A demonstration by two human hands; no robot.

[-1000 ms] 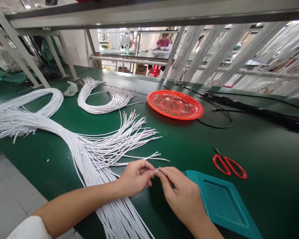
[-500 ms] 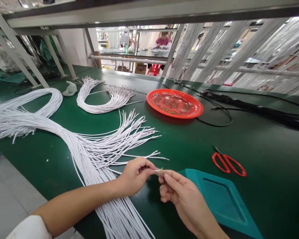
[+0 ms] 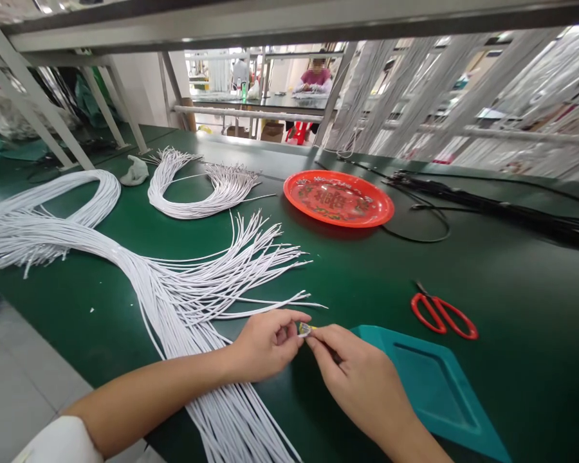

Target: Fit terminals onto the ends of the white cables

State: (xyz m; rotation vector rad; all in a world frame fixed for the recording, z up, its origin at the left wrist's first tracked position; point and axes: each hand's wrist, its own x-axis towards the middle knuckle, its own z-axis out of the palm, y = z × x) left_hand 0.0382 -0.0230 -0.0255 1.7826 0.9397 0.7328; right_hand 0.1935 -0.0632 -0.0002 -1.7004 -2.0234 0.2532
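Note:
Just above the green table, a small yellow and silvery piece shows at the tip of a white cable, between my two hands. My left hand is curled around the white cable, its index finger raised and its thumb against the cable end. Thumb and forefinger of my right hand pinch the yellow and silvery piece from the right; its details are too small to make out. Beneath my left forearm runs a thick bundle of white cables, with loose ends fanned out beyond the hand.
A teal tray lies by my right wrist, with red-handled scissors behind it. Farther back are a red oval plate, a curved white cable bundle and black cables. A metal shelf frame spans overhead; a person sits beyond.
My right hand has turned over, knuckles up, and its fingers pinch lower. My left index finger has lifted off its thumb, and the yellow and silvery piece shows more.

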